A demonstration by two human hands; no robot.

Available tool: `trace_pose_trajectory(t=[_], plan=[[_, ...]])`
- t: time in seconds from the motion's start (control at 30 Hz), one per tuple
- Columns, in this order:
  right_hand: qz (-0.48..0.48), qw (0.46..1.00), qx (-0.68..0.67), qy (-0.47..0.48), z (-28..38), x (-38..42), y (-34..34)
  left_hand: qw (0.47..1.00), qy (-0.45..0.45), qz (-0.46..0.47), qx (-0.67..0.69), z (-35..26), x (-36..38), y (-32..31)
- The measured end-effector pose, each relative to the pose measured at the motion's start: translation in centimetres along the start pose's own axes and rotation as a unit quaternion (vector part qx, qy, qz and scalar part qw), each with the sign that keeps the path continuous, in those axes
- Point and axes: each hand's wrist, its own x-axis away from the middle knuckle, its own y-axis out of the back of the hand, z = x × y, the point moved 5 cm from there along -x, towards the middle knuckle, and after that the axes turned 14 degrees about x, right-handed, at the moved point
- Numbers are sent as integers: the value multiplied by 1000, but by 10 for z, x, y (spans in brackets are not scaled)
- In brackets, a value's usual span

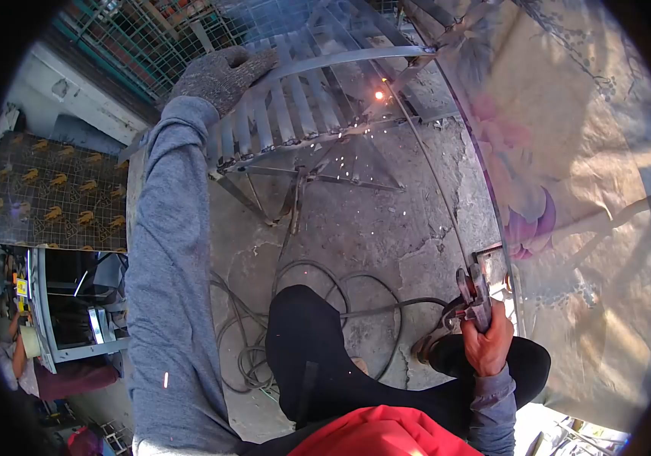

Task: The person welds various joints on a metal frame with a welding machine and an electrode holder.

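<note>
My right hand (489, 343) is closed round the handle of a welding electrode holder (479, 300). A long thin welding electrode (433, 175) runs up and left from its jaws. Close to the rod's far end, a bright orange glow and scattered sparks show at the slatted metal frame (302, 114). My left hand (215, 76), in a grey knitted glove, grips the frame at its upper left, by the end of a curved flat bar (348, 56). Part of its grip is hidden behind the glove. Thin smoke drifts over the frame's far side.
A black cable (386, 308) lies coiled on the concrete floor (340, 228) near my knees. A flower-printed sheet (591, 251) hangs along the right. Wire mesh (143, 45) stands at the back left. Below a patterned board (55, 190), another person's arm (17, 353) shows at far left.
</note>
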Motion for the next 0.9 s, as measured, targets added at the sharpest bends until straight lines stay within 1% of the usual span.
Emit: trace_pose_trajectory(t=[0.1,0.33,0.4,0.53,0.6,0.9], plan=[[-7,1000,-2,9,-1,0,-1,1000,-2,-7,-10,-2,3,1],[9,1000,4,-6,-4,0,-3,999,-25,-19,-7,4,0,-3],[11,1000,5,-11,-4,0,-4,999,-24,-38,-19,4,1,-4],[3,1000,7,2,0,-2,-3,999,-25,-28,-13,2,2,-1],[-1,1000,3,4,1,-3,-3,1000,-17,-8,-9,0,2,-1],[0,1000,5,6,2,-5,-3,999,-20,-29,-33,4,2,-3]])
